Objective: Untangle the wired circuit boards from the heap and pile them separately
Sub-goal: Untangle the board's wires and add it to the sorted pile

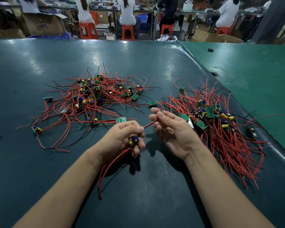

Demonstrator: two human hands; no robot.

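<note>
Left hand [127, 137] grips a small blue-and-yellow-capacitor circuit board [134, 140]; right hand [169, 127] pinches its thin red wire [150, 124] (taut between them), tangled red-wired heap [95, 94] beyond.

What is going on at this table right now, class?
A person is sorting wired circuit boards on a dark green table. The left hand grips one small board with its red wires trailing down, while the right hand pinches a red wire stretched between the two hands. A tangled heap lies ahead on the left; a separate pile, its wires lying more parallel, sits on the right.
</note>
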